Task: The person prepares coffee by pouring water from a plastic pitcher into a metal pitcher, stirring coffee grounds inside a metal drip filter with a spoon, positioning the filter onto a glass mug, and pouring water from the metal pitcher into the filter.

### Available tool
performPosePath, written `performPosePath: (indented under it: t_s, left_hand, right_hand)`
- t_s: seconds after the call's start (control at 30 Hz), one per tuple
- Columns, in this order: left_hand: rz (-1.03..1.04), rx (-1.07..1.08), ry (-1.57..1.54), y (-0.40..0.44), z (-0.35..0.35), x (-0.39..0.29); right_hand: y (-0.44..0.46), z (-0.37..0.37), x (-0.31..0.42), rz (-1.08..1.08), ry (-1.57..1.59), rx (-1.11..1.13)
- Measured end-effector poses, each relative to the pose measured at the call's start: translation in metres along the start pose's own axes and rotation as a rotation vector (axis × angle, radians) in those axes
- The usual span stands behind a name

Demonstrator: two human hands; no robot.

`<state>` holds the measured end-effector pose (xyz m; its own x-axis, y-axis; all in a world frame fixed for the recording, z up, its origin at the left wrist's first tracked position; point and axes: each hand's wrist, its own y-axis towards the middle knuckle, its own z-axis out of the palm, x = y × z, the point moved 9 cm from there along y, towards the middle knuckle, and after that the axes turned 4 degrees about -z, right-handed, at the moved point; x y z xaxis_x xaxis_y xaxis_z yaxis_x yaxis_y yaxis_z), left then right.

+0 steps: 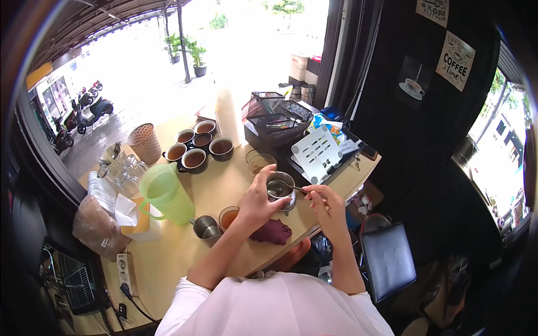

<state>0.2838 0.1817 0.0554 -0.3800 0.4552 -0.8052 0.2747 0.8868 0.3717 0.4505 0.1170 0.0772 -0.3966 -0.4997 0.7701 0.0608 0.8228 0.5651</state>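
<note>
My left hand [260, 199] curls round the near-left side of a small metal cup [289, 178], its thumb and fingers spread along the wall. Pinched in my right hand [326, 206] is a metal spoon [295, 188], its bowl end inside the cup. What lies in the cup is too dark to make out. Just beyond stands a clear glass [261, 161]. Below my left wrist is a crumpled maroon cloth [272, 232]. A glass of amber-brown liquid [227, 217] and a metal pitcher [207, 228] stand left of my forearm.
Several dark cups of brown liquid [194, 159] cluster at the back of the table. A green plastic jug [165, 193] stands left. Behind the metal cup are a black mesh organizer [280, 120] and a white stand [316, 154]. A power strip [126, 271] lies front left.
</note>
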Motion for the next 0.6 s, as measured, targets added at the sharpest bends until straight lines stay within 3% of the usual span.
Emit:
performPosePath:
  t_s: [0.3,0.6]
  left_hand:
    - [-0.080,-0.027,0.029,0.009,0.050,0.030]
    - [-0.104,-0.041,0.070,0.015,0.064,0.055]
  right_hand:
    - [0.001,-0.008,-0.052,0.116,-0.077,0.076]
    - [-0.001,-0.001,-0.078,0.087,-0.077,0.139]
